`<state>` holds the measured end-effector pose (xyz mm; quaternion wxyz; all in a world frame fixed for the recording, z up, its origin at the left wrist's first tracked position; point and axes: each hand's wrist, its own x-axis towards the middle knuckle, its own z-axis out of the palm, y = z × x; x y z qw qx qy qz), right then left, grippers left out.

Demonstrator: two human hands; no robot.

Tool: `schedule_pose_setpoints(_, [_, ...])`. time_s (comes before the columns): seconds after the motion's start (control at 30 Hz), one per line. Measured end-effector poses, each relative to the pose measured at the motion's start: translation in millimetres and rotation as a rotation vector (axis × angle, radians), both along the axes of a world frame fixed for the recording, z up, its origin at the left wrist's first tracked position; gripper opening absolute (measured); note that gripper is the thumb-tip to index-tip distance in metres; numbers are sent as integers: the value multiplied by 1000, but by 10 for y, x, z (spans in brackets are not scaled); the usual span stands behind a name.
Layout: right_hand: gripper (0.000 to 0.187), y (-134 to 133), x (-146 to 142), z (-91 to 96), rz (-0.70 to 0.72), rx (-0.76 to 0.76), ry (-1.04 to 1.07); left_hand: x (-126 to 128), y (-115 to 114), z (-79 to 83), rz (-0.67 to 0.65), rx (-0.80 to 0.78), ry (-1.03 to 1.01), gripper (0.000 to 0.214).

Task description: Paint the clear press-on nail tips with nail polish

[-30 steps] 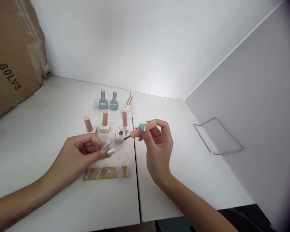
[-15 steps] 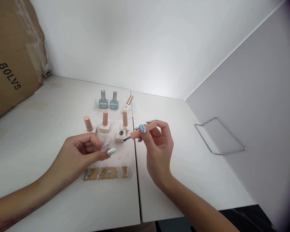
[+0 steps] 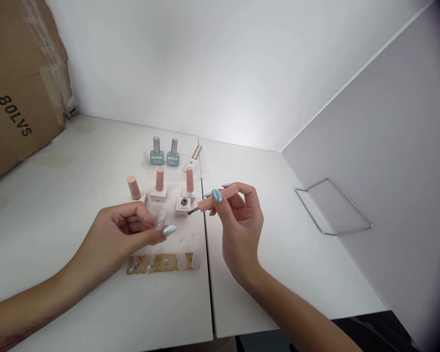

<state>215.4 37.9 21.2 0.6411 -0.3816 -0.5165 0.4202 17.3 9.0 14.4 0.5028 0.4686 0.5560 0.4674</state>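
Observation:
Between thumb and forefinger, my left hand (image 3: 132,226) pinches a clear false nail (image 3: 160,220) above the table. My right hand (image 3: 240,217) grips a nail polish brush (image 3: 220,197) by its peach cap, its dark bristles pointing left. Just behind the bristle tip stands an uncapped, cream nail polish bottle (image 3: 183,206) with a dark rim at its mouth. Nearer me lies a tan strip (image 3: 159,264) with several clear false nails on it and a bare greyish dot in its middle. The bristles and the held nail are apart.
Peach-capped bottles (image 3: 159,188) stand behind my hands, one partly hidden by my left hand. Farther back, two teal bottles (image 3: 157,156) and a leaning gold-capped bottle (image 3: 193,159) rest on a clear tray. A cardboard box (image 3: 22,88) is at left, a metal wire frame (image 3: 333,205) at right.
The clear false nail in my left fingers has turned so more of its surface shows. My right hand and the brush have hardly moved.

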Motion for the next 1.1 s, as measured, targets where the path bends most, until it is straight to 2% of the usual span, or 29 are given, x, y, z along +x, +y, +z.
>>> schedule_pose_setpoints(0.3, [20,4,4,-9,15,-5,20,17,-12,23,37,-38,-39,31])
schedule_pose_setpoints(0.63, [20,-12,1,-8,13,-20,16,3,-22,-26,61,-58,-3,35])
schedule_pose_setpoints(0.77, [20,-15,-12,3,16,-34,24,-15,-37,-51,48,-13,56,32])
schedule_pose_setpoints(0.93, [19,-22,-15,23,25,-43,31,-12,-66,-78,59,122,200,31])
schedule_pose_setpoints(1.1, [20,-21,-15,26,13,-42,33,-24,-108,-128,70,196,246,19])
